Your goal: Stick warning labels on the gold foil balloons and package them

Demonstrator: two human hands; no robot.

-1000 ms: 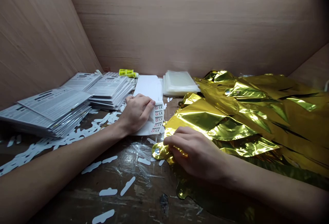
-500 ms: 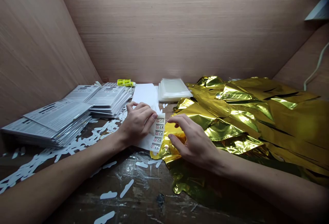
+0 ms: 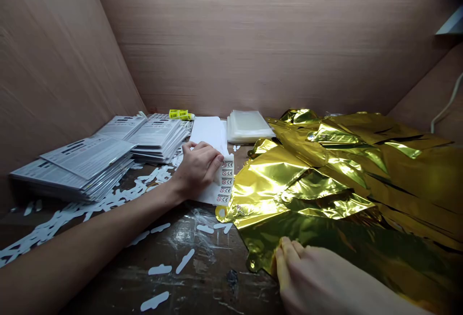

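Note:
My left hand (image 3: 200,168) is closed over a small strip of CE-marked stickers (image 3: 226,182), with thumb and fingers pressed together at its upper left. Under that hand lies a white sheet (image 3: 208,194). Lower right, my right hand (image 3: 296,267) is closed at the near edge of the gold foil (image 3: 267,175), its fingers bunched on the foil. Its fingertips are partly hidden. The foil spreads over the right half of the table, and its left edge lies beside the stickers.
Stacks of printed packets (image 3: 87,156) stand on the left. White paper (image 3: 208,129), clear bags (image 3: 249,124) and a yellow label roll (image 3: 179,114) are at the back. White cut-out pieces (image 3: 159,269) litter the dark table (image 3: 202,286). A wooden panel (image 3: 246,40) rises behind.
My right hand has moved down and towards me from beside the stickers, and has closed on the foil's near edge. My left hand stays at the stickers. The view has shifted slightly.

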